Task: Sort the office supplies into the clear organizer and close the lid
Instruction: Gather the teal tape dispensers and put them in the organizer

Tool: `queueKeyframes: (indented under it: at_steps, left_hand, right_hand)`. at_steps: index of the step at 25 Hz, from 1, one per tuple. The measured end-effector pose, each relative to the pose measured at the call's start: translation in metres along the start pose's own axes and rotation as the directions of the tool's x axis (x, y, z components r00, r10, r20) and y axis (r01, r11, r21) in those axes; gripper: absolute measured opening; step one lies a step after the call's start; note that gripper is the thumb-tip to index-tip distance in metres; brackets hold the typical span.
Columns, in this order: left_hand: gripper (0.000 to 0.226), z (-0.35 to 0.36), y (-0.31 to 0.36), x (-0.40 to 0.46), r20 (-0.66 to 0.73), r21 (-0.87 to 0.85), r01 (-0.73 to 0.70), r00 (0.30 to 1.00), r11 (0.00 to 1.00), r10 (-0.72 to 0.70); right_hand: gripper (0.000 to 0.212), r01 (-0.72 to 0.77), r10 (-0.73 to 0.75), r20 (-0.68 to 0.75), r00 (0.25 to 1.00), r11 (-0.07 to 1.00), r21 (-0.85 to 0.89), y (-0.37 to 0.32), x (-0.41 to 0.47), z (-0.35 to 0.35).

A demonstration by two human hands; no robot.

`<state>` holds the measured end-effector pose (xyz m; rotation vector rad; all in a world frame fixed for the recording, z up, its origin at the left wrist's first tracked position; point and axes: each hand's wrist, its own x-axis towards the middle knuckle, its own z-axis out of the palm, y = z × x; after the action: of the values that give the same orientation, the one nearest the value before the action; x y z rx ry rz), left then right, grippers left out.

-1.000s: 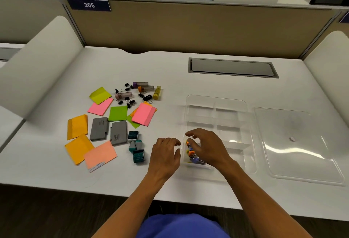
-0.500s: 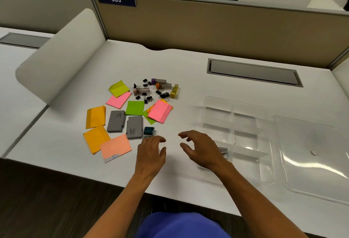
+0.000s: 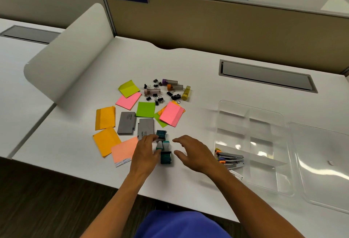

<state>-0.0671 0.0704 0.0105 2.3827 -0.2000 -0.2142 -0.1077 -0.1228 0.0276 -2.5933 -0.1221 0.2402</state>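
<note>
The clear organizer (image 3: 264,117) lies at the right of the desk, with several orange-tipped metal pieces (image 3: 229,159) in its near-left compartment. Its clear lid (image 3: 321,164) lies flat to the right of it. Small teal blocks (image 3: 166,158) sit near the desk's front edge. My left hand (image 3: 145,155) is over them from the left, fingertips touching the far teal block (image 3: 161,134) and thumb beside the middle ones, not closed on any. My right hand (image 3: 190,153) hovers just right of the blocks, fingers spread and empty.
Coloured sticky notes (image 3: 171,114) and two grey boxes (image 3: 127,122) lie left of and behind my hands. Black binder clips (image 3: 158,97) and small capped tubes (image 3: 186,93) lie further back. A grey cable hatch (image 3: 266,76) is set in the desk; partitions stand behind and on the left.
My right hand has left the organizer's near-left compartment and moved left. Both hands have come to the teal blocks, the left one now touching them. The view has turned left.
</note>
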Motion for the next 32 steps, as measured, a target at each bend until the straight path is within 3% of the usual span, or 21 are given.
queueKeyframes:
  at_steps: [6, 11, 20, 26, 32]
  left_hand:
    - [0.029, 0.004, -0.006, 0.007, -0.038, 0.032, -0.015, 0.999, 0.999, 0.016]
    - [0.032, 0.009, -0.006, 0.012, 0.013, -0.019, 0.092, 0.996, 0.996, -0.092]
    - [0.042, 0.011, -0.011, 0.018, 0.069, -0.066, 0.098, 0.993, 0.993, -0.094]
    - [0.034, 0.014, -0.016, 0.017, 0.019, -0.047, 0.022, 1.0, 0.999, -0.021]
    - [0.035, 0.012, -0.019, 0.018, -0.051, -0.057, 0.01, 0.999, 0.998, -0.013]
  right_hand:
    - [0.038, -0.126, 0.122, 0.065, 0.99, 0.99, 0.059, -0.014, 0.027, 0.016]
    - [0.039, -0.283, 0.277, 0.067, 0.958, 0.955, 0.092, -0.025, 0.045, 0.026]
    - [0.03, -0.363, 0.358, 0.086, 0.93, 0.931, 0.047, -0.032, 0.059, 0.03]
    - [0.033, -0.388, 0.387, 0.051, 0.921, 0.921, 0.022, -0.037, 0.058, 0.038]
    - [0.025, -0.452, 0.458, -0.017, 0.889, 0.882, 0.134, -0.037, 0.053, 0.037]
